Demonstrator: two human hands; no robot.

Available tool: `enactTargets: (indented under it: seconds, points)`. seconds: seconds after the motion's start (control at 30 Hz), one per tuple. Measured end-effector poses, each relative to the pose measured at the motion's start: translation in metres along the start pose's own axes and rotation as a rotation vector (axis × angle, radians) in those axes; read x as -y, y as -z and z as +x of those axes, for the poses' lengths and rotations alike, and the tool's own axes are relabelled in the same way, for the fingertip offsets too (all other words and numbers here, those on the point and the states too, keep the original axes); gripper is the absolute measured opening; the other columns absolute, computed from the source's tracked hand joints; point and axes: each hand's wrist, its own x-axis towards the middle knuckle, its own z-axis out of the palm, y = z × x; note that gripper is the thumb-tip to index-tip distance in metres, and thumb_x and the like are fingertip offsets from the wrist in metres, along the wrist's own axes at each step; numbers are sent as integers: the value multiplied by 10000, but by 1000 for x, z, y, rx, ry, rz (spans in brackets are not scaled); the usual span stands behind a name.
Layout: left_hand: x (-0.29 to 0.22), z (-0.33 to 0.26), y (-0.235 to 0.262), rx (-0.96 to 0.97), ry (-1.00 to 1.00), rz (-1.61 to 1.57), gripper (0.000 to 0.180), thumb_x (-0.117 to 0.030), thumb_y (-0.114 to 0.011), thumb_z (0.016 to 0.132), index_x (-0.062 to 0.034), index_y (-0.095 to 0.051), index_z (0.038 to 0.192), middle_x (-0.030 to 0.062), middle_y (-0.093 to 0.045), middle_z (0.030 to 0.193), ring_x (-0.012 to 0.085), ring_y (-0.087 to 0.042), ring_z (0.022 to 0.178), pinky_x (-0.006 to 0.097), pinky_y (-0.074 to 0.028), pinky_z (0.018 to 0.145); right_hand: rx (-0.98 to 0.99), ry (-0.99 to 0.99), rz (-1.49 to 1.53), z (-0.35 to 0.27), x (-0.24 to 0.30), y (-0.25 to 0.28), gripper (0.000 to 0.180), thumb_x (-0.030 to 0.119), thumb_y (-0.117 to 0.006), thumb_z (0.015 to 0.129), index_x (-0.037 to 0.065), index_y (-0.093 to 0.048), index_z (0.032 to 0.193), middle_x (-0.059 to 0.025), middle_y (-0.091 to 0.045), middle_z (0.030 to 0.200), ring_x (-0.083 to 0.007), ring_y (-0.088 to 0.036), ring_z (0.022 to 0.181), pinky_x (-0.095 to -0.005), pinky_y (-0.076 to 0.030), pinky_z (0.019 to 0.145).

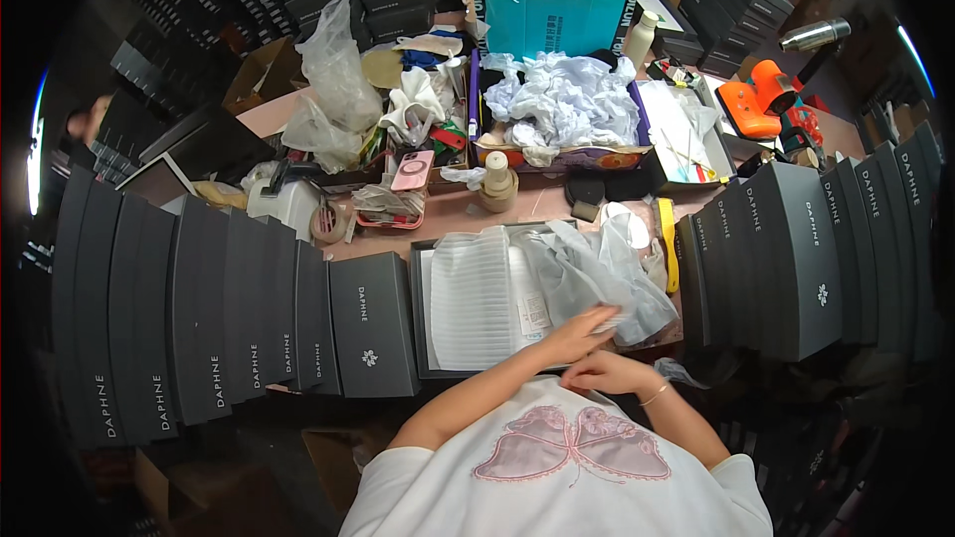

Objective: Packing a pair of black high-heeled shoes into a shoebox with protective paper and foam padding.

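Right, left hand (582, 328) flat on the tissue (597, 273) in the open box (423, 308), gripping nothing, right hand (607, 373) loosely curled at its near edge; tissue could tear if dragged.

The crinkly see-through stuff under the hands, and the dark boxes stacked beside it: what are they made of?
The crinkly wrap looks like thin clear plastic film: translucent, wrinkled, faintly shiny. The left hand rests on it. The dark boxes seem matte cardboard: flat panels, crisp edges, no shine.

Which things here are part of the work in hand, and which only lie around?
In use: left hand, right hand, tissue paper, open grey box, white foam sheet.
Lying about: pink phone, tape roll, orange tool, metal flask.
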Motion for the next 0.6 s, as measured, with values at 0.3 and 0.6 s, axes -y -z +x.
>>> enactTargets:
  seconds: [0.3, 0.6]
  points:
    - [49, -68, 71, -692, 247, 492, 589, -271, -660, 832, 26, -446, 1294, 249, -515, 1234, 382, -530, 1117, 414, -433, 945, -1001, 142, -472, 63, -38, 16, 578, 48, -565, 819, -76, -338, 1336, -334, -369, 1339, -490, -375, 1235, -454, -341, 1045]
    - [51, -31, 104, -697, 399, 612, 243, -148, -546, 780, 65, -587, 890, 284, -615, 934, 437, -597, 879, 493, -471, 816, -1048, -22, -814, 28, 0, 64, 548, 138, -572, 868, -65, -370, 1336, -289, -403, 1353, -413, -396, 1264, -409, -316, 1070]
